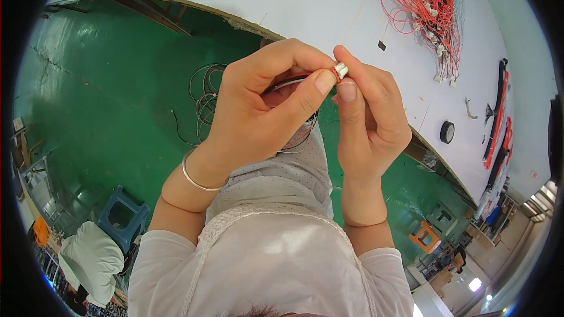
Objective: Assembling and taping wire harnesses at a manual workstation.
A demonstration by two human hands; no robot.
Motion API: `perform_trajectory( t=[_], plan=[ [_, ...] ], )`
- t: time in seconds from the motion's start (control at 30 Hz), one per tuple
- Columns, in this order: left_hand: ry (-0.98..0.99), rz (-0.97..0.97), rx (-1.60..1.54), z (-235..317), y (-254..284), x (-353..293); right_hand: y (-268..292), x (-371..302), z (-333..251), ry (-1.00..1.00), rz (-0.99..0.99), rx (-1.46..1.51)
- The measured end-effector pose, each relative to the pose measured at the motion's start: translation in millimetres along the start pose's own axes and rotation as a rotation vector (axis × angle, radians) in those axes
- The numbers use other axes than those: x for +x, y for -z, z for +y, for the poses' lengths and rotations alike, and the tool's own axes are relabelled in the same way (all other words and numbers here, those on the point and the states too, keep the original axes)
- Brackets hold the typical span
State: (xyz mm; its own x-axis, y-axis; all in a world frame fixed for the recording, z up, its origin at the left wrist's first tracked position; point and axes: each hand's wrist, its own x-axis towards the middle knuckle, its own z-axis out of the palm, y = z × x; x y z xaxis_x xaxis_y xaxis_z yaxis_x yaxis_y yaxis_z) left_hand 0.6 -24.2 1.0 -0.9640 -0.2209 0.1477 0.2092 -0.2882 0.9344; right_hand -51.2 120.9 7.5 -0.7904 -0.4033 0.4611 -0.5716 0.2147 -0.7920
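Observation:
Between my two hands, in front of my lap, is a small white wire connector [341, 70] with a bit of red at its left end. My left hand [273, 94] pinches the wires just behind it with thumb and forefinger; red, black and white wires [288, 83] run back through its palm. From the right, the thumb and forefinger of my right hand [370, 105] close on the connector. Below the left hand, loops of thin dark and pale wire [205, 103] hang down beside my leg. My palms hide part of the wires.
A white table [317, 6] with a rough edge curves ahead and right. On it lie a heap of red wires with white connectors [420, 0], a black tape roll [447, 132] and a small black piece [382, 46]. Blue [122, 217] and orange stools [425, 237] stand on the green floor.

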Motion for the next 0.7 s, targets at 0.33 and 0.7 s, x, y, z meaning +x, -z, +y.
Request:
perform_trajectory(
  t=[0.33, 0.7],
  plan=[
    [-0.018, 0.006, -0.034, -1.3, -2.2, -1.5, -2.1, -3.8, -0.4, -0.035, -0.004, 0.001],
    [-0.230, -0.069, 0.397, -0.2, 1.8, 0.2, 11.5, -3.9, 6.2, 0.058, 0.002, 0.107]
  ],
)
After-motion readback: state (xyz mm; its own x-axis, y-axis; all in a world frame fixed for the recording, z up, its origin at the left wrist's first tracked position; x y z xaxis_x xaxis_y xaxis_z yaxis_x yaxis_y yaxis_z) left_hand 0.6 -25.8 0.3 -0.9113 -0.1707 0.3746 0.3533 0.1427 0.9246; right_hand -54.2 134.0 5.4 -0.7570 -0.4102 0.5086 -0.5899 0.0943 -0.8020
